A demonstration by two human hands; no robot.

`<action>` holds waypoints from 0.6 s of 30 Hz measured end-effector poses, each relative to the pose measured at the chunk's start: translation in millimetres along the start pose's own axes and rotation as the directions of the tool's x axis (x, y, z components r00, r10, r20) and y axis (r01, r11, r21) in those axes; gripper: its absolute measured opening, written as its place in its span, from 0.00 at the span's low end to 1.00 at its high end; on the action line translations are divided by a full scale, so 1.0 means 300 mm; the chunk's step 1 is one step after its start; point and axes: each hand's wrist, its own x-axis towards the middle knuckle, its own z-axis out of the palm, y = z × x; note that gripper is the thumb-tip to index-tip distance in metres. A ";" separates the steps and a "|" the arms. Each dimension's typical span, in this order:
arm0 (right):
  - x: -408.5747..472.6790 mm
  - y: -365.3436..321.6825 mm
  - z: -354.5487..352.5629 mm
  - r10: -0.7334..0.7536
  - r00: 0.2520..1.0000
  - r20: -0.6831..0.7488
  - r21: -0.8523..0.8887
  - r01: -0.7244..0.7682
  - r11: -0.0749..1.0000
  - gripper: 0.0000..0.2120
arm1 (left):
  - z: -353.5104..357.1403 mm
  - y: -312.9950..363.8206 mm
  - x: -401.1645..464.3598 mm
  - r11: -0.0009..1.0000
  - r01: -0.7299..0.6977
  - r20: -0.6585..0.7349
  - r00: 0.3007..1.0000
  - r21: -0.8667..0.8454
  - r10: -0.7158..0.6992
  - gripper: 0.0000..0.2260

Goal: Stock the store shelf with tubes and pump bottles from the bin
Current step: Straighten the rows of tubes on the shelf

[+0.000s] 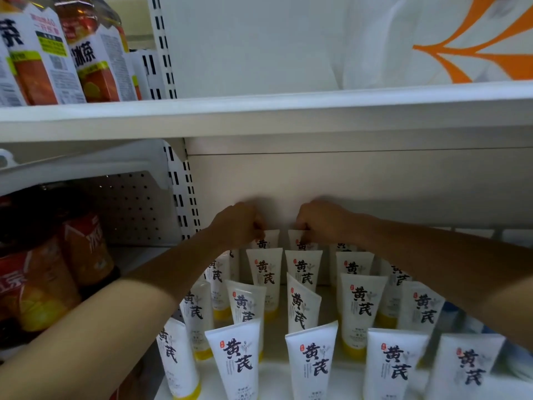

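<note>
We see a white store shelf (326,310) under another white shelf board (259,116), with a plain white back wall (346,180) behind it. On the upper board, at its left end, stand large bottles of iced tea (66,53) in printed wrap, and in the bay at the left of our shelf there are more dark tea bottles (52,272). At the top right corner a white and orange sheet (461,47) is visible, blurred. The shelf carries many white tubes (360,307) with black characters and yellow caps, standing cap down in rows from the front edge to the back edge; some lean a little. Both bare forearms reach over the rows to the back edge of the shelf, near the wall. The left hand (236,223) has its fingers curled around the top of the back left tube (266,241), and the right hand (320,220) has its fingers curled around the top of the back right tube (298,241). These two tubes stand just beside each other in the last row, upright, with a small gap between them. We cannot tell if their caps touch the shelf, because the tubes in front hide them. The bin is not visible to us.
</note>
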 end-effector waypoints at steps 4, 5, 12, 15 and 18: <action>-0.005 -0.009 -0.009 0.003 1.000 0.028 -0.021 -0.002 1.000 0.09 | -0.009 -0.006 -0.001 1.000 -0.004 0.020 1.000 -0.004 0.004 0.09; -0.008 -0.012 -0.014 0.003 0.999 0.036 -0.022 -0.003 1.000 0.11 | -0.011 -0.007 -0.004 1.000 -0.010 0.025 1.000 -0.008 0.010 0.09; -0.048 -0.014 -0.054 -0.031 0.998 -0.050 0.068 0.034 0.997 0.07 | -0.060 0.009 -0.033 0.992 -0.085 0.000 0.996 -0.092 0.085 0.08; -0.071 -0.020 -0.083 -0.053 0.992 -0.114 0.111 0.065 0.992 0.09 | -0.085 0.015 -0.050 0.988 -0.149 -0.090 0.985 -0.032 0.146 0.12; -0.097 -0.008 -0.111 -0.050 0.984 -0.170 0.149 0.076 0.986 0.10 | -0.112 0.022 -0.080 0.984 -0.159 -0.154 0.977 -0.078 0.146 0.11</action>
